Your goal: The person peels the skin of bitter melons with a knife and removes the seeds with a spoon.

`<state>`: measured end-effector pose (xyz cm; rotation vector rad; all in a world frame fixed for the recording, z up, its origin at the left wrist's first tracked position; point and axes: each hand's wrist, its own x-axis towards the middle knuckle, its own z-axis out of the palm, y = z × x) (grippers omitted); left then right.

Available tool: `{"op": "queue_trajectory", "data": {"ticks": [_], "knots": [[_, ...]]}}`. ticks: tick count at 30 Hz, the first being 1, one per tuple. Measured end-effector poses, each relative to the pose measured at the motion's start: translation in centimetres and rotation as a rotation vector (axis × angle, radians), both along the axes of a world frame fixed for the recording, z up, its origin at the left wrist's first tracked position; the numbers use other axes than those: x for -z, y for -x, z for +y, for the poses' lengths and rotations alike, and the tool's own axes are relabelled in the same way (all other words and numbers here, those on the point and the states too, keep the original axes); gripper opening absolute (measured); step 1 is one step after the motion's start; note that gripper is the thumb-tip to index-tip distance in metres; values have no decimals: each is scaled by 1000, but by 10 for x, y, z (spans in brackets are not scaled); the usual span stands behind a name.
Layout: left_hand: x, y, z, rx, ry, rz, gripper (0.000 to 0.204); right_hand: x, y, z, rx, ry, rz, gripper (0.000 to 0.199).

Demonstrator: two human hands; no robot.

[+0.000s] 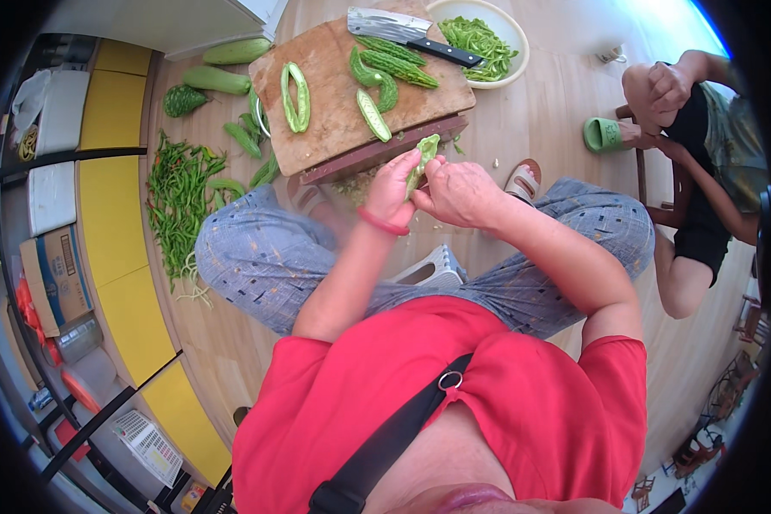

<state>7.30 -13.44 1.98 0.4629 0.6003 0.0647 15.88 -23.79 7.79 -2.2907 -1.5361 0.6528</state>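
My left hand (389, 190) is closed around a pale green bitter melon half (423, 158), held tilted in front of the board's near edge. The right hand (461, 190) presses its curled fingers against the same piece from the other side; its fingertips are partly hidden. On the wooden chopping board (330, 103) lie a hollowed bitter melon half (295, 98), a half with its pale inside up (373, 116), curved green pieces (384, 89) and bumpy bitter melons (399, 68). A cleaver (411, 36) with a black handle rests across the far right.
A white bowl (520, 34) of sliced greens stands behind the board. Chilli peppers (180, 201) and several green gourds (218, 80) lie on the floor at left, beside yellow cabinets (111, 184). Another person (698, 163) sits at right. A white stool (437, 267) shows between my legs.
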Motion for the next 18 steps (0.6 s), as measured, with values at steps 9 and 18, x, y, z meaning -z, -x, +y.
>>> {"op": "queue_trajectory", "data": {"ticks": [9,18], "knots": [[8,5,-3,12,3,18,23,23,0,-4,-47,-57,19,42],[-11,0,-6,-14,42,91,25,21,0,-2,-45,-17,-12,39]]}}
